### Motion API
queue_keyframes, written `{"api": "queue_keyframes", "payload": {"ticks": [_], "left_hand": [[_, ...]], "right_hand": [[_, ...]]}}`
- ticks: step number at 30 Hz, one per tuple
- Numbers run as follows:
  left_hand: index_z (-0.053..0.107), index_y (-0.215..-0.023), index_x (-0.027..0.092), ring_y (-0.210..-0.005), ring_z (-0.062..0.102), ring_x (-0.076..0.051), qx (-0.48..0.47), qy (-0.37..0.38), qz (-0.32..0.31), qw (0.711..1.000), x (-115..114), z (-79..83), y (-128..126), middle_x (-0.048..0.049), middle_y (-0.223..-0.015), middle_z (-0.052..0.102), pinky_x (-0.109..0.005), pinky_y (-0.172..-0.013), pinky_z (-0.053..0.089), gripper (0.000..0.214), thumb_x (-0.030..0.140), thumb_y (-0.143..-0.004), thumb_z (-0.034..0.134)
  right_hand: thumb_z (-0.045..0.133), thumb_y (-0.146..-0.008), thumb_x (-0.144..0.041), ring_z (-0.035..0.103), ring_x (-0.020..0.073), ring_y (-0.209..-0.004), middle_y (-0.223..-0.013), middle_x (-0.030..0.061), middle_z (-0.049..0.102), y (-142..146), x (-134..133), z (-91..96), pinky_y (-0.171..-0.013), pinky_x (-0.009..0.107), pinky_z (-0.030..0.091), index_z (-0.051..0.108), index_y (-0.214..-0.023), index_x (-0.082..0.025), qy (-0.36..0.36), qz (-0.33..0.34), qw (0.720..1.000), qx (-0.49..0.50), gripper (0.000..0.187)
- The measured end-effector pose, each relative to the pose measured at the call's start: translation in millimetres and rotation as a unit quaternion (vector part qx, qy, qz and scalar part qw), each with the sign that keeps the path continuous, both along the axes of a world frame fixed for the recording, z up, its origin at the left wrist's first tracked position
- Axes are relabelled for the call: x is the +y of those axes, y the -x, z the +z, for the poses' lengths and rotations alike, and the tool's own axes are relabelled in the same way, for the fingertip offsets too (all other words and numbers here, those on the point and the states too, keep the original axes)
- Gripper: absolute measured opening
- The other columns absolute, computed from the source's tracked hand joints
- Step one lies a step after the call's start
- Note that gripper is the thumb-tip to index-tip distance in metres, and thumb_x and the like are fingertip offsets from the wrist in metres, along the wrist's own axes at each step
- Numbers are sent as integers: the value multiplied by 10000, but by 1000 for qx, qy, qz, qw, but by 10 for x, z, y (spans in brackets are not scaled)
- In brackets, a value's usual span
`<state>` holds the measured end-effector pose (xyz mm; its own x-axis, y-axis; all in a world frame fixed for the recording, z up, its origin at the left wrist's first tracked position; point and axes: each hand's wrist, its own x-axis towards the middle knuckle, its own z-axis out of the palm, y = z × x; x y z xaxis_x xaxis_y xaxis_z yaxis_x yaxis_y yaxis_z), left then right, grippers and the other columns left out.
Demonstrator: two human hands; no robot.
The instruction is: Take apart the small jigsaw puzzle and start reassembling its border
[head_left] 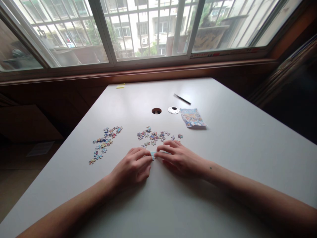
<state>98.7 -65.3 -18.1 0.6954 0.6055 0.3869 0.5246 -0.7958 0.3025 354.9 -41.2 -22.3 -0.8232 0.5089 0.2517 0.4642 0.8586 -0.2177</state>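
Note:
Both my hands rest on a white table [235, 142], fingertips meeting at the middle. My left hand [133, 167] and my right hand [179, 157] pinch small light-blue puzzle pieces [153, 154] between them, pressed against the tabletop. Just beyond my fingers lies a loose scatter of colourful puzzle pieces [155, 135]. A second group of puzzle pieces [105, 142] runs in a diagonal line to the left of my left hand.
A printed puzzle bag [192, 118] lies beyond my right hand. Farther back are a round cable hole [156, 111], its metal cap [173, 110], a black pen [182, 99] and a yellow note [121, 86]. Barred windows [148, 29] fill the wall behind.

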Motion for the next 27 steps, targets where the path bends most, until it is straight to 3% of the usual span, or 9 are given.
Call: {"api": "queue_keyframes", "payload": {"ticks": [4,12,15,18,20,27], "left_hand": [[639,-1074,179,-1017,588,-216,-3,7,-7,1000,7,18,-11,-92,-1075,643,-383,-957,499,235,121,-862,555],[619,-1130,201,-1070,562,-238,-15,33,-9,999,29,-6,7,-97,-1124,629,-421,-986,482,270,160,-867,577],[623,-1112,202,-1074,557,-234,-24,32,-3,999,39,-13,27,-93,-1123,630,-419,-987,471,238,157,-885,568],[635,-1073,207,-1095,551,-240,-22,18,17,999,42,-17,40,-83,-1117,641,-428,-987,459,204,152,-887,571],[638,-1068,212,-1119,547,-245,-16,13,24,999,37,-17,45,-78,-1126,648,-433,-994,449,204,149,-887,572],[644,-1081,224,-1143,549,-246,-6,2,20,1000,22,-22,42,-63,-1149,672,-430,-1008,422,210,154,-898,570]], "right_hand": [[528,-940,-213,471,257,-1139,-1254,92,600,1,37,-37,-957,435,418,595,-1253,-243,29,-24,999,30,322],[608,-877,-207,527,246,-1126,-1197,83,623,-8,133,18,-993,440,438,626,-1187,-232,168,-26,978,120,312],[584,-855,-164,579,208,-1019,-1145,80,631,-47,137,18,-863,356,503,610,-1174,-209,216,-41,955,197,323],[524,-835,-111,574,169,-799,-983,63,649,-104,116,15,-687,301,490,629,-1026,-196,170,-119,944,257,234],[514,-812,-85,559,178,-781,-887,53,643,-148,106,22,-705,319,478,626,-937,-196,108,-141,948,265,202],[582,-838,-132,544,197,-832,-873,52,633,-235,126,8,-828,375,434,637,-895,-206,53,-72,984,154,108]]}}
